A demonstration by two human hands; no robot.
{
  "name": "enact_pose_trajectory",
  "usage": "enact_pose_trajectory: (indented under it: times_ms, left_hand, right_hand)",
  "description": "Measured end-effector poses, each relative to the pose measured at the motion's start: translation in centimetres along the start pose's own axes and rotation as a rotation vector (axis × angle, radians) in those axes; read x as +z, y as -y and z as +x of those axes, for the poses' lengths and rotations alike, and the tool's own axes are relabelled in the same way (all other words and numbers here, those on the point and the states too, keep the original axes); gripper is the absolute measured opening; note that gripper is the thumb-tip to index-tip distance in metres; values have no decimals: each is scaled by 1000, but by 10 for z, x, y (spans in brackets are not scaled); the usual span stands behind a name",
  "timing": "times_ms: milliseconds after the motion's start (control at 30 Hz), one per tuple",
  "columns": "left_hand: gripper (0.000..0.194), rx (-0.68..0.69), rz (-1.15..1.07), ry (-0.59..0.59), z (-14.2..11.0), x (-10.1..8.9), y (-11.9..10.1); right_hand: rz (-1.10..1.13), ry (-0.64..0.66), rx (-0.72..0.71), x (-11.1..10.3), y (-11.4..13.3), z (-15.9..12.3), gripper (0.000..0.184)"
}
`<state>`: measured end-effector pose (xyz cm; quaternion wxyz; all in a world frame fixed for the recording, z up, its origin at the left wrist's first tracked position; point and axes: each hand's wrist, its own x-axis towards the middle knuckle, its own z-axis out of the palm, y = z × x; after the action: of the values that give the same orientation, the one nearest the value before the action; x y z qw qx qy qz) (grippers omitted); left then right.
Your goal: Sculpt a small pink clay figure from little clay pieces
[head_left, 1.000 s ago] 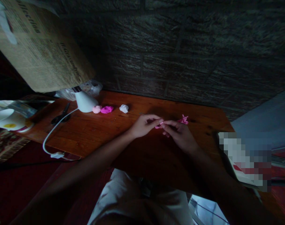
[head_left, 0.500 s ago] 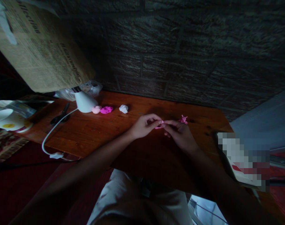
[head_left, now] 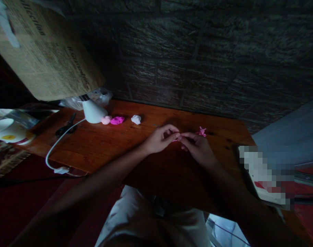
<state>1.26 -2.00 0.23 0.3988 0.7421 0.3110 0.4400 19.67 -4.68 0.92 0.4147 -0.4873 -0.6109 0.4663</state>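
Observation:
Over the wooden table my left hand (head_left: 161, 137) and my right hand (head_left: 197, 145) meet at the fingertips. Both are closed in a pinch on a small piece of pink modelling clay (head_left: 175, 140), mostly hidden by the fingers. Just behind my right hand stands a little pink clay figure (head_left: 202, 131) with thin raised points on top. Left of my hands lies a white clay lump (head_left: 136, 119). Farther left, a bright magenta clay lump (head_left: 117, 120) touches a pale pink clay lump (head_left: 106, 119).
A white lamp base (head_left: 93, 111) with a newsprint-patterned shade (head_left: 58, 58) stands at the left, its cord (head_left: 49, 151) hanging over the table edge. Black scissors (head_left: 66, 128) and a paper cup (head_left: 7, 132) lie nearby. A dark block wall (head_left: 171, 61) rises behind; a blurred-out object (head_left: 264, 178) is at right.
My fingertips have closed slightly over the pink clay, so less of it shows. The other things stay where they were.

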Motion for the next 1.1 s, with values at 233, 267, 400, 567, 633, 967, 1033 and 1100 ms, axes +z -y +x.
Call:
enact_pose_trajectory:
  times_ms: [233, 267, 400, 567, 633, 967, 1033, 1100]
  left_hand:
    - [14, 13, 37, 27, 1, -2, -3]
    - [13, 11, 41, 34, 1, -3, -4]
    - [13, -22, 80, 63, 1, -5, -6]
    - [16, -32, -36, 37, 1, -1, -1]
    - [17, -34, -111, 21, 1, 0, 2]
    - [14, -56, -159, 28, 1, 0, 2]
    - [15, -54, -158, 26, 1, 0, 3]
    - [16, -53, -147, 30, 1, 1, 5]
  right_hand:
    - [-48, 17, -43, 1, 3, -1, 28]
    - [-50, 15, -44, 1, 4, -2, 27]
    - [-54, 7, -37, 2, 5, -2, 25]
    - [-30, -5, -9, 1, 5, -2, 30]
    - [-12, -22, 14, 0, 4, -2, 33]
    - [107, -72, 53, 2, 5, -1, 36]
    - [96, -62, 52, 2, 5, -1, 36]
    - [85, -51, 53, 2, 5, -2, 36]
